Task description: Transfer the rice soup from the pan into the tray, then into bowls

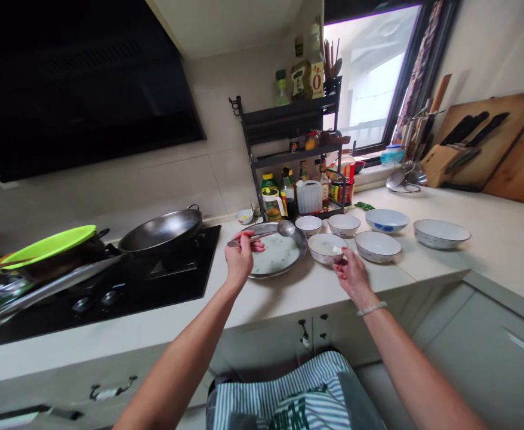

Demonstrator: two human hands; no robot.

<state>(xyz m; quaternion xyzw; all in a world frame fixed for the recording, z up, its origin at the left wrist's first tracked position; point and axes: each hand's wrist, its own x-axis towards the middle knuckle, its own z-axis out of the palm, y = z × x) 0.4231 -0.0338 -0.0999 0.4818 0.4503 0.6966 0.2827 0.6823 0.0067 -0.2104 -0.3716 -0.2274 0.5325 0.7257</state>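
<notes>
My left hand (240, 255) is closed round the handle of a metal ladle (268, 230), whose bowl hangs over the far rim of a round plate (274, 255) on the counter. My right hand (350, 272) touches the near side of a white bowl (326, 246) right of the plate, fingers curled at its rim. Two small bowls (309, 224) (344, 224) stand behind it, and three wider bowls (377, 245) (386, 220) (441, 232) to the right.
A dark wok (161, 232) sits on the black hob (168, 272). A pot with a green lid (49, 245) is at the far left. A black rack (295, 155) of bottles stands at the back. A knife block (441, 162) and cutting boards (504, 137) lean on the right.
</notes>
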